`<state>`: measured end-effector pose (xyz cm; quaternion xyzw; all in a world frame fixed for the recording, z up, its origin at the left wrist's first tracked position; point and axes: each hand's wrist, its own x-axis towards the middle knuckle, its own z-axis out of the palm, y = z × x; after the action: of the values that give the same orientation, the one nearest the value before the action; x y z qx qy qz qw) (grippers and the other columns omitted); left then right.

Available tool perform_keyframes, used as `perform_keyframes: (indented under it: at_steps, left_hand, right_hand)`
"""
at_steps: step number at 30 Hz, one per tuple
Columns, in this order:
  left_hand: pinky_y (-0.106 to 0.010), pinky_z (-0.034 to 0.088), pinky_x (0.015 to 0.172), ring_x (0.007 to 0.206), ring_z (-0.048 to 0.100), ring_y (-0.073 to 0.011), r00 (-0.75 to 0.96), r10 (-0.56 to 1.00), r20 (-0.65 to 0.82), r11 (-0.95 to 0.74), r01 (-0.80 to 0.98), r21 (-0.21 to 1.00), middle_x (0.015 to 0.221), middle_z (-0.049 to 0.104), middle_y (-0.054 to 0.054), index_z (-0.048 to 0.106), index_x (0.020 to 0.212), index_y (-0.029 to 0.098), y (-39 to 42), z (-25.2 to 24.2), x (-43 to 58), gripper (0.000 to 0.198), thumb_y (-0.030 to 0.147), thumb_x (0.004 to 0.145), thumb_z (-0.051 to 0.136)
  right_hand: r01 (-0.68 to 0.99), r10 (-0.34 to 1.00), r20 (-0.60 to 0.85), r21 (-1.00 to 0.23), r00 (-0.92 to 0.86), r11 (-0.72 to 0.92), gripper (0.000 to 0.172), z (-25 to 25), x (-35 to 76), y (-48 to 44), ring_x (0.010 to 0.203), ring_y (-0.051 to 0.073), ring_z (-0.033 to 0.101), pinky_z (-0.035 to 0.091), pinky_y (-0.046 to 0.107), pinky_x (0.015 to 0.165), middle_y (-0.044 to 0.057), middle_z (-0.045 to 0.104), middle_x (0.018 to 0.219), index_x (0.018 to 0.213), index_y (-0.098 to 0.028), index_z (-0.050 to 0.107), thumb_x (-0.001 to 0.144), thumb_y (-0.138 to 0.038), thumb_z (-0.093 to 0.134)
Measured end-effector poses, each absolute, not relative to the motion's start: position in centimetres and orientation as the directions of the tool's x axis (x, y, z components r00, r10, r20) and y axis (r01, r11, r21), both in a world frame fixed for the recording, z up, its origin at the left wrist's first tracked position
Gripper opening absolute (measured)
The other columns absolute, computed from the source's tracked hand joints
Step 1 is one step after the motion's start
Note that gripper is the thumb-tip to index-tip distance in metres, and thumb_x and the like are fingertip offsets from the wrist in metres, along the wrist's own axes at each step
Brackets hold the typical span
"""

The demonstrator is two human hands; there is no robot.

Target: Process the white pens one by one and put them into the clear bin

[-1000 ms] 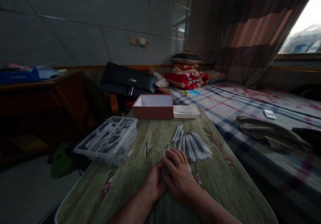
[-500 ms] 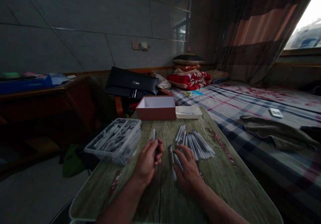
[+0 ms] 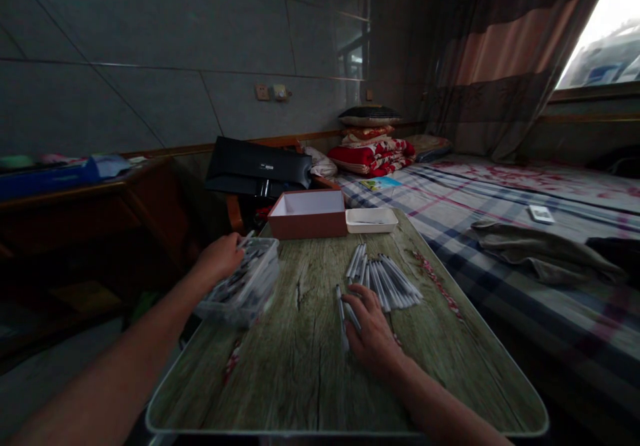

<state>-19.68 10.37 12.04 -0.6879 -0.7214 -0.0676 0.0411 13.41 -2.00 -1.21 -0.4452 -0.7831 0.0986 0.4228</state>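
My left hand (image 3: 223, 258) is over the left part of a clear plastic box (image 3: 273, 259) full of pens. Its fingers are closed on a pen (image 3: 245, 239) whose end sticks out past the knuckles. On the table, my right hand (image 3: 369, 325) rests low with its thumb and fingers about another pen (image 3: 353, 314). Just left of that, a single grey-white pen (image 3: 341, 309) lies pointing away from me. Beyond my right fingertips, several similar pens (image 3: 393, 283) are fanned out side by side, with a smaller bunch (image 3: 356, 261) at their left.
A brown open box (image 3: 310, 227) and a white tray (image 3: 371, 222) stand at the far edge of the wood-patterned table (image 3: 290, 373). Behind them is a black case-like object (image 3: 257, 166). A bed (image 3: 440, 199) with checked bedding runs along the right.
My left hand has gone from the middle of the table to the plastic box at the left, carrying its pen. The right hand has stayed by the pens. The view has shifted slightly.
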Motion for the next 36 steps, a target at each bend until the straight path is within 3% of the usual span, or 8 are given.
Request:
perform_keyframes:
  at_steps: [7, 13, 17, 20, 24, 31, 33, 36]
  left_hand:
    - [-0.03, 0.036, 0.103, 0.119, 0.054, -0.0246, 0.152, 0.981, 0.124, -0.158, 0.987, 0.038, 0.126, 0.06, -0.019, 0.06, 0.116, 0.008, 9.8, 9.4, -19.9, 0.044, 0.016, 0.08, 0.036]
    - [-0.043, 0.043, 0.095, 0.108, 0.062, -0.0298, 0.181, 0.98, 0.084, -0.187, 0.98, 0.074, 0.119, 0.066, -0.015, 0.063, 0.113, 0.014, 9.1, 9.1, -21.5, 0.044, 0.018, 0.079, 0.036]
    - [-0.039, 0.042, 0.099, 0.115, 0.058, -0.0262, 0.263, 0.959, 0.107, -0.276, 0.954, 0.122, 0.123, 0.063, -0.015, 0.061, 0.116, 0.014, 8.8, 8.3, -22.4, 0.047, 0.028, 0.082, 0.031]
    - [-0.04, 0.035, 0.106, 0.125, 0.049, -0.0258, 0.29, 0.944, 0.158, -0.311, 0.941, 0.131, 0.132, 0.055, -0.017, 0.058, 0.119, 0.01, 8.7, 7.4, -22.5, 0.051, 0.033, 0.085, 0.028]
    - [-0.043, 0.037, 0.105, 0.12, 0.051, -0.026, 0.302, 0.9, 0.313, -0.352, 0.929, 0.115, 0.13, 0.055, -0.017, 0.059, 0.114, 0.011, 8.2, 7.7, -21.4, 0.046, 0.032, 0.086, 0.03]
    - [-0.045, 0.04, 0.102, 0.115, 0.052, -0.0266, 0.324, 0.749, 0.578, -0.452, 0.888, 0.089, 0.122, 0.058, -0.012, 0.061, 0.108, 0.016, 3.7, 10.5, -15.2, 0.032, 0.031, 0.088, 0.04]
    - [-0.044, 0.041, 0.101, 0.115, 0.053, -0.0253, 0.372, 0.706, 0.602, -0.532, 0.841, 0.104, 0.12, 0.06, -0.011, 0.062, 0.105, 0.018, 1.9, 10.2, -12.7, 0.028, 0.028, 0.088, 0.042]
    - [-0.042, 0.043, 0.099, 0.113, 0.055, -0.0229, 0.407, 0.726, 0.555, -0.606, 0.76, 0.235, 0.118, 0.061, -0.008, 0.063, 0.103, 0.022, -0.4, 8.1, -8.9, 0.024, 0.023, 0.088, 0.045]
  right_hand:
    - [0.587, 0.78, 0.599, -0.571, -0.18, 0.574, 0.046, -1.1, 13.9, -1.5, 0.123, 0.028, 0.041, 0.038, 0.048, 0.102, 0.013, 0.042, 0.13, 0.119, -0.021, 0.049, 0.076, -0.006, 0.05]
    - [0.559, 0.812, 0.579, -0.65, -0.075, 0.515, 0.043, -0.9, 14.3, -0.8, 0.119, 0.024, 0.044, 0.039, 0.043, 0.101, 0.012, 0.045, 0.124, 0.114, -0.02, 0.05, 0.074, -0.004, 0.048]
    - [0.59, 0.816, 0.578, -0.65, -0.025, 0.479, 0.033, -0.8, 14.8, -0.3, 0.111, 0.023, 0.048, 0.04, 0.04, 0.096, 0.011, 0.05, 0.115, 0.104, -0.019, 0.053, 0.074, -0.005, 0.048]
    - [0.675, 0.831, 0.555, -0.595, -0.047, 0.436, 0.018, -0.5, 14.9, -0.4, 0.096, 0.022, 0.05, 0.042, 0.037, 0.087, 0.008, 0.053, 0.099, 0.088, -0.018, 0.055, 0.075, -0.007, 0.048]
    - [0.832, 0.888, 0.443, -0.44, -0.126, 0.338, 0.006, 0.2, 14.6, -1.2, 0.091, 0.023, 0.048, 0.038, 0.037, 0.081, 0.009, 0.054, 0.094, 0.076, -0.018, 0.06, 0.076, -0.016, 0.055]
    - [0.904, 0.921, 0.306, -0.274, -0.241, 0.328, 0.009, 0.8, 14.1, -2.0, 0.1, 0.028, 0.046, 0.033, 0.041, 0.087, 0.011, 0.057, 0.103, 0.079, -0.018, 0.066, 0.077, -0.026, 0.062]
    - [0.914, 0.929, 0.279, -0.254, -0.242, 0.315, 0.01, 0.6, 13.9, -2.1, 0.1, 0.029, 0.046, 0.033, 0.041, 0.088, 0.012, 0.057, 0.103, 0.08, -0.017, 0.067, 0.076, -0.024, 0.061]
    - [0.922, 0.937, 0.269, -0.255, -0.222, 0.291, 0.008, 0.5, 13.7, -2.2, 0.099, 0.029, 0.047, 0.033, 0.042, 0.088, 0.013, 0.058, 0.1, 0.078, -0.017, 0.066, 0.076, -0.019, 0.059]
